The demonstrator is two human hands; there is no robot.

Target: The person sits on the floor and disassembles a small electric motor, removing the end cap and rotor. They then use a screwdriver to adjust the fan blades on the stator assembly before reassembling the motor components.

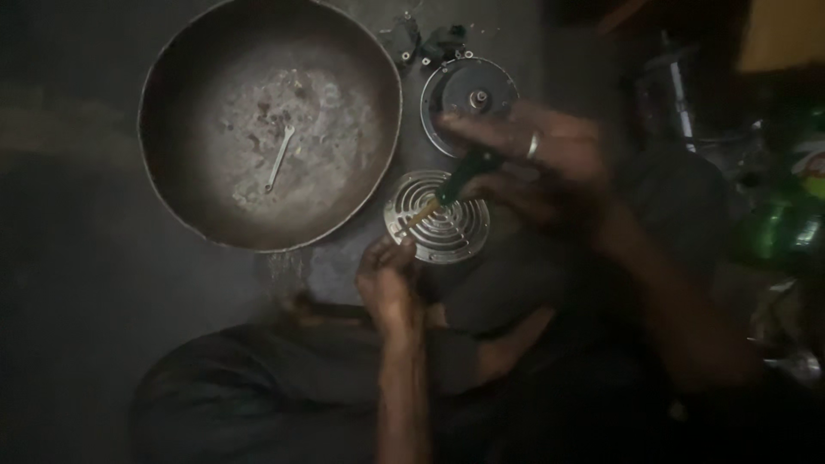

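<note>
- Head view: the room is dark and the floor (pixel 77 283) is grey and dusty.
- The right hand (pixel 537 159) grips a screwdriver (pixel 447 189), tip on a round metal grille (pixel 436 228).
- The left hand (pixel 387 279) pinches the grille's near edge.
- A big metal bowl (pixel 172 103) lies just beside it, with a small wrench (pixel 279 159) inside.

wrench (pixel 280 157) in basin (pixel 172 77) | grille disc (pixel 447 232) right of basin | round housing (pixel 468 90) behind disc
</note>
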